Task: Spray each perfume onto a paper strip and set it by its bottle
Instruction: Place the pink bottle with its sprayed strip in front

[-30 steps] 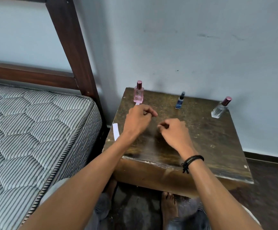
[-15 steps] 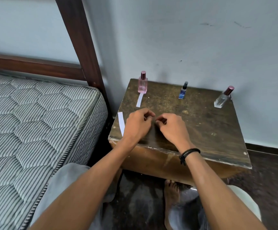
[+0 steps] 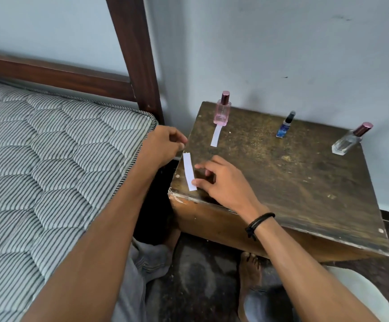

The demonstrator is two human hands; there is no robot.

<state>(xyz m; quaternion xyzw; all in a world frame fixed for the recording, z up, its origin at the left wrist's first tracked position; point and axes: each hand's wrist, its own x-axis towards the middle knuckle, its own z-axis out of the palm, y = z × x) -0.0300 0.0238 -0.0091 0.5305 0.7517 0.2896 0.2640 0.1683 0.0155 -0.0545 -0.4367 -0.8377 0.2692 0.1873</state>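
Your right hand [image 3: 226, 184], fingers loose, touches the near end of the paper strip [image 3: 189, 170], which lies flat along the table's [image 3: 305, 182] left edge near the front corner, long axis front to back. Your left hand [image 3: 163, 147] curls beside its far end; any grip is unclear.

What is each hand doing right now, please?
Left hand: fingers curled, holding nothing.
Right hand: open, fingers touching the nearer white paper strip.
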